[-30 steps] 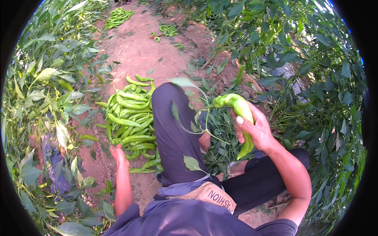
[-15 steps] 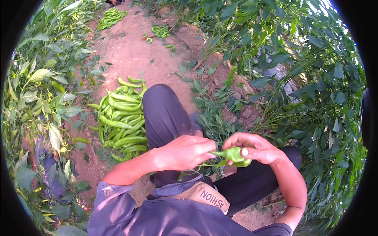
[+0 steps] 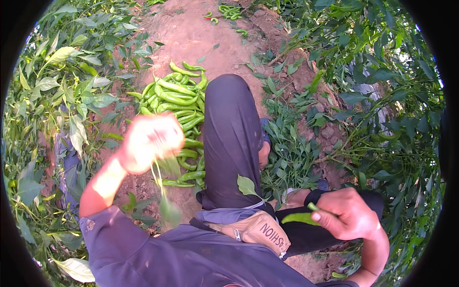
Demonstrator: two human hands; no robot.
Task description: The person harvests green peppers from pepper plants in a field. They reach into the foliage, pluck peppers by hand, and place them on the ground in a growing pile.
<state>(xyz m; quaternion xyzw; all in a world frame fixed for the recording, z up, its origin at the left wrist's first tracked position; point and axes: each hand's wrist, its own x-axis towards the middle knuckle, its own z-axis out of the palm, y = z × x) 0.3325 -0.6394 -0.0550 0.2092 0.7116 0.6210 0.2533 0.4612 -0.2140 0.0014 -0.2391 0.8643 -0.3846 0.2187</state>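
My left hand [image 3: 150, 142], bright and blurred by motion, is raised over the lower left edge of the pepper pile. Its fingers are closed on a leafy stem [image 3: 158, 178], and a leaf [image 3: 169, 210] hangs below. Near my bent right leg, my right hand [image 3: 348, 214] is closed around a green pepper [image 3: 299, 218], whose pointed part sticks out to the left past the thumb. The pile of long green peppers [image 3: 174, 98] lies on the soil left of my raised knee. A single leaf [image 3: 247, 185] shows against my thigh.
Leafy pepper plants stand along the left [image 3: 62, 91] and right [image 3: 382, 119] of a soil path [image 3: 191, 28]. Smaller groups of peppers [image 3: 231, 11] lie farther up it. Cut foliage [image 3: 289, 153] covers ground right of my knee. A tan waist bag [image 3: 260, 230] rests at my lap.
My hands, together at the pepper before, are now apart. The left has swung left and up with the leafy stem; the right has moved lower right with the pepper. The view has shifted.
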